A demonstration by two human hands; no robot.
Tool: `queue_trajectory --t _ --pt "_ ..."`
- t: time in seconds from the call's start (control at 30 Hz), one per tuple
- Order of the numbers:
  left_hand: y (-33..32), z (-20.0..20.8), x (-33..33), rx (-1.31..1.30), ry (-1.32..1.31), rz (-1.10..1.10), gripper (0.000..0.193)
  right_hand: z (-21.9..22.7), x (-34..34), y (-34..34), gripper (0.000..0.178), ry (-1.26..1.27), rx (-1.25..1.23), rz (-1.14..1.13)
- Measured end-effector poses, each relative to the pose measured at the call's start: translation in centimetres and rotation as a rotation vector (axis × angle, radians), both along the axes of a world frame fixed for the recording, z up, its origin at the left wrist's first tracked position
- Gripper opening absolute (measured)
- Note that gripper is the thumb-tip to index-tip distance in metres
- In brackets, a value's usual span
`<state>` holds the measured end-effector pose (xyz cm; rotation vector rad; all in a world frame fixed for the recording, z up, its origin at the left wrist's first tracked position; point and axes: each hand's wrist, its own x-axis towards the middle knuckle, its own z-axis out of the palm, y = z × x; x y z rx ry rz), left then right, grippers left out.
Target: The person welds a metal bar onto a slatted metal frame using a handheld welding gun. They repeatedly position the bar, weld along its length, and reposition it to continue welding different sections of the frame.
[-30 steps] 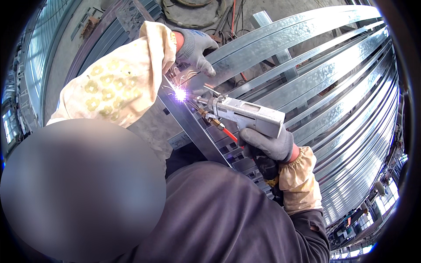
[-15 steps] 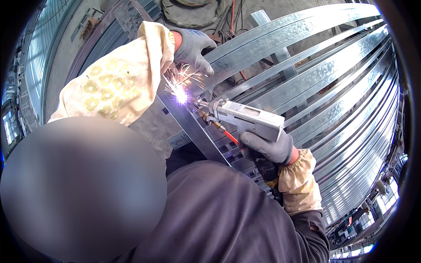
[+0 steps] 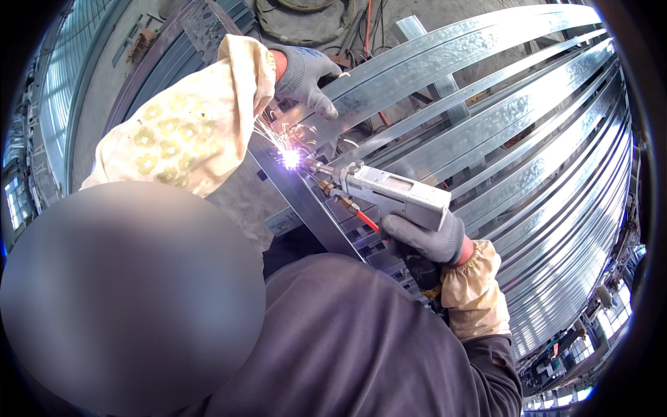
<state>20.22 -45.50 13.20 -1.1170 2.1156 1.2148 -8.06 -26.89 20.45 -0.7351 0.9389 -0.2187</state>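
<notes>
My right hand (image 3: 434, 240), in a grey glove, is wrapped round the grip of a silver handheld welding gun (image 3: 396, 192). The nozzle points left at a corner where a wide galvanized steel profile (image 3: 379, 87) meets a crosswise steel bar (image 3: 306, 201). A bright violet-white arc (image 3: 290, 159) burns at the tip and hides the joint itself. Orange sparks fly up and to the left. Just beyond the arc, my left hand (image 3: 306, 78), also gloved in grey, grips the end of the wide profile, thumb apart from the fingers. A red hose (image 3: 367, 221) runs from brass fittings under the gun.
Several parallel steel profiles (image 3: 535, 181) stretch off to the right, with gaps between them. Coiled hose (image 3: 306, 21) and dark cables (image 3: 382, 35) lie on the concrete floor at the far side. More steel stock (image 3: 160, 66) lies at the upper left.
The gun and its arc have shifted slightly down, the arc also a touch to the right. Sparks now spray more to the upper left. My left hand stays nearly in place.
</notes>
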Motion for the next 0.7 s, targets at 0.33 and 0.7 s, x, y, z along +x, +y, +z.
queue_trajectory --t 0.33,0.7 --pt "-0.1 0.5 -0.2 0.022 -0.017 -0.018 0.083 0.0 -0.8 0.7 0.046 -0.028 -0.015 -0.013" --pt "-0.5 0.2 -0.1 0.059 0.03 -0.039 0.086 1.5 0.5 -0.7 0.055 -0.023 -0.038 -0.128"
